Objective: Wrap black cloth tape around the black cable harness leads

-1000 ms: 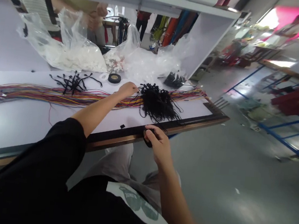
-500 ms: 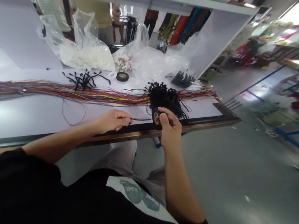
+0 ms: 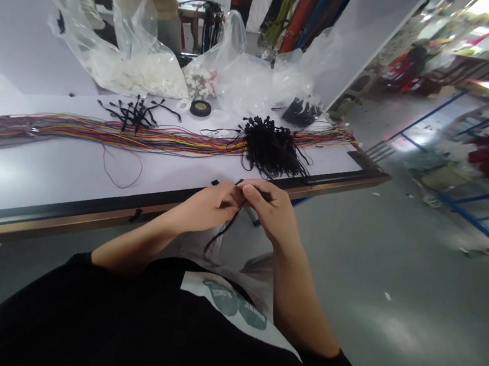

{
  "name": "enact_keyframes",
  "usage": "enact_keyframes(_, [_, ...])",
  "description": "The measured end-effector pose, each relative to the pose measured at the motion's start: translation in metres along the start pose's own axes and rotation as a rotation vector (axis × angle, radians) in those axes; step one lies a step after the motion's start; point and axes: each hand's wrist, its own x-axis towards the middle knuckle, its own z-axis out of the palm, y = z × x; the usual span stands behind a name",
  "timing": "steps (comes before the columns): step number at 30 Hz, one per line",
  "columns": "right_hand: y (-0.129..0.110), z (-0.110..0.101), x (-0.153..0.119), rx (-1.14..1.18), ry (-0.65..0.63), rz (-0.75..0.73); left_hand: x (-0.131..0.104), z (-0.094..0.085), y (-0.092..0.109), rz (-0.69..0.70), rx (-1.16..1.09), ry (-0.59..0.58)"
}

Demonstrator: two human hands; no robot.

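Observation:
A thin black cable (image 3: pixel 223 231) hangs from between my fingertips, its loose end dangling over the table's front edge. My left hand (image 3: pixel 207 207) is closed on it from the left. Pressed close against those fingers, my right hand (image 3: pixel 273 210) pinches at the same spot with thumb and forefinger. Something dark shows in the right palm; most of it is hidden, so I cannot tell if it is the tape roll. Just beyond my hands lies a thick pile of black cables (image 3: pixel 270 148) with small connector ends, on top of a long bundle of coloured wires (image 3: pixel 166 138).
A roll of black tape (image 3: pixel 200 108) lies behind the wires, near a smaller group of black cables (image 3: pixel 136 114). Clear plastic bags (image 3: pixel 136 72) of small white parts line the back. The table's front edge (image 3: pixel 92 217) runs before me. A blue-framed table stands at right.
Both hands have come together, the left moving right. The tape roll seen in my right hand is now out of clear sight. The cable end now hangs down, and the view has tilted lower.

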Motion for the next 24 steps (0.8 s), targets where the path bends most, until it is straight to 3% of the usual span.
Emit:
enact_keyframes(5, [-0.004,-0.003,-0.007,-0.142,0.002,-0.03,0.009,0.015,-0.005,-0.177,-0.599,-0.06])
enact_keyframes(8, [0.0,-0.008,-0.008,-0.074,-0.069,-0.046,0.008,0.017,-0.013,-0.207,-0.739,-0.033])
enact_keyframes(14, [0.017,-0.012,-0.001,0.157,-0.217,-0.007,0.003,0.02,-0.027,-0.206,-0.883,-0.119])
enact_keyframes(16, [0.023,-0.01,0.001,0.187,-0.211,0.026,0.003,0.022,-0.03,-0.219,-0.92,-0.111])
enact_keyframes(19, [0.031,-0.007,-0.001,0.143,-0.109,0.045,0.008,0.024,-0.032,-0.216,-0.963,-0.013])
enact_keyframes(24, [0.044,-0.003,-0.022,0.014,0.057,0.133,0.022,0.026,-0.033,-0.129,-0.986,0.292])
